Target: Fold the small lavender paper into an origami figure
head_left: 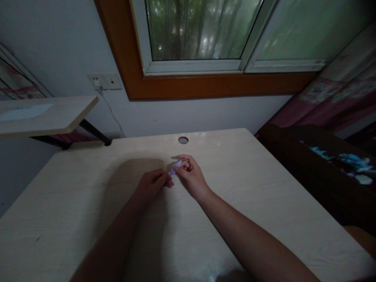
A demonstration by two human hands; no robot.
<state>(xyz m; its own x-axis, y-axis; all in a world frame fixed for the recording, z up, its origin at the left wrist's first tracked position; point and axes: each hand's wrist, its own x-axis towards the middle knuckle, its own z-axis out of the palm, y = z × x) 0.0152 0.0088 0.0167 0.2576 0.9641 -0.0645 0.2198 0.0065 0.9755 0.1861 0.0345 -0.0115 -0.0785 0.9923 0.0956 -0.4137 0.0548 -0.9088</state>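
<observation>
"Since the small lilac piece (178, 163) is sitting over the middle of the bench (249, 184), which grip is holding it?"

"The right grip (192, 175) is pinching it between thumb and fingers, presumably for steadiness."

"And the left grip (154, 183)?"

"Its fingertips are standing narrow at the piece's lower corner, probably for finer control; whether they are actually pinching it, I cannot tell."

Left forearm (114, 232) and right forearm (245, 231) bare, angled inward from below. Left hand (153, 184): fingers curled, thumb drawn in to them. Right hand (192, 176): thumb pressed inward in a pinch, uppermost finger extended leftward, others bent. Fingertips of both hands near one another, wrists (208, 196) well apart.
</observation>
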